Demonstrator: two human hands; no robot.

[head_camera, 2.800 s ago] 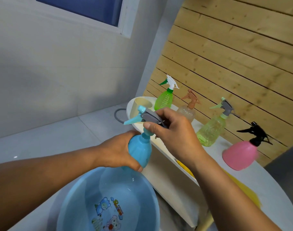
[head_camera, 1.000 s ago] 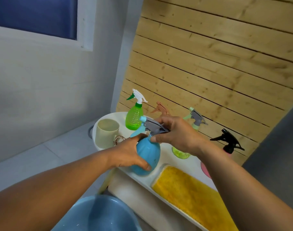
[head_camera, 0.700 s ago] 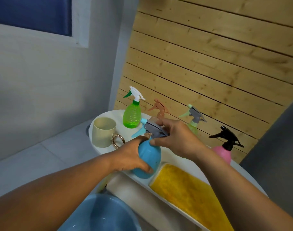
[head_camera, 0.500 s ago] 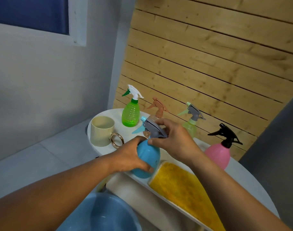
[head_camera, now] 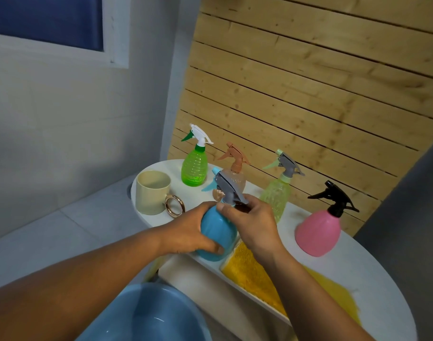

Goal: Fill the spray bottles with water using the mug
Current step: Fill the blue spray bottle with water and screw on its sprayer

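Spray bottles: five stood on the white surface (head_camera: 373, 274): the blue bottle (head_camera: 216, 238) at its near edge, and behind it the green bottle (head_camera: 194, 168), the brown-topped bottle (head_camera: 235, 177), the yellow-green bottle (head_camera: 277, 195) and the pink bottle (head_camera: 317, 232).
Left hand (head_camera: 188, 233): its grip curled round the blue bottle's body, steadying it upright.
Right hand (head_camera: 253, 223): its grip pinched the grey spray head (head_camera: 229, 189) at the blue bottle's neck.
Step, as judged: seating or twisting the head; which way could not be told.
Risk: the bottle sat right at the edge above the blue basin (head_camera: 146, 316); a hard twist against a loose hold might tip it off or spill it.
Mug (head_camera: 152, 193): one, cream, upright, left of the bottles.
Cloth: one yellow cloth (head_camera: 255, 274), just beside the blue bottle.
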